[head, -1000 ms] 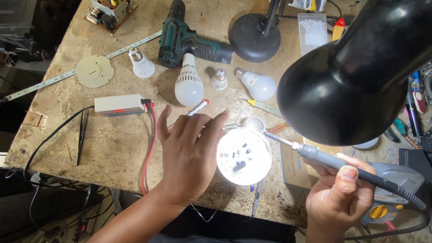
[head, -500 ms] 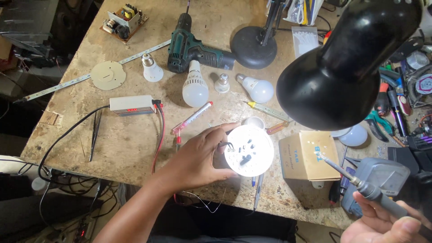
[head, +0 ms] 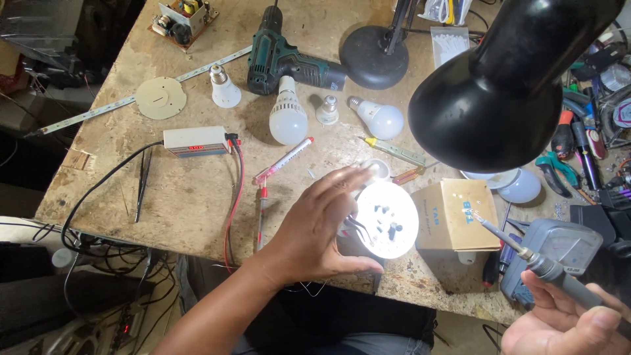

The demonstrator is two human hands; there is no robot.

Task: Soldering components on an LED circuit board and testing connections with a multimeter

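Note:
My left hand [head: 315,233] reaches in from the bottom centre and grips the side of a round white LED bulb plate [head: 389,220], which is brightly lit under the lamp. Small dark components dot its face. My right hand [head: 568,325] sits at the bottom right corner, closed around the handle of a soldering iron [head: 529,255]. The iron's tip points up-left and hovers over a small cardboard box [head: 453,213], apart from the plate.
A black desk lamp [head: 506,92] hangs over the right half, its base [head: 373,56] at the back. A cordless drill [head: 282,58], several white bulbs [head: 287,118], a white tester [head: 196,141] with red and black leads, a grey meter [head: 559,244] and hand tools [head: 565,151] surround the work.
My left hand dropped from hovering over the plate to gripping its side. My right hand carried the soldering iron right and down, off the plate and toward the table's corner.

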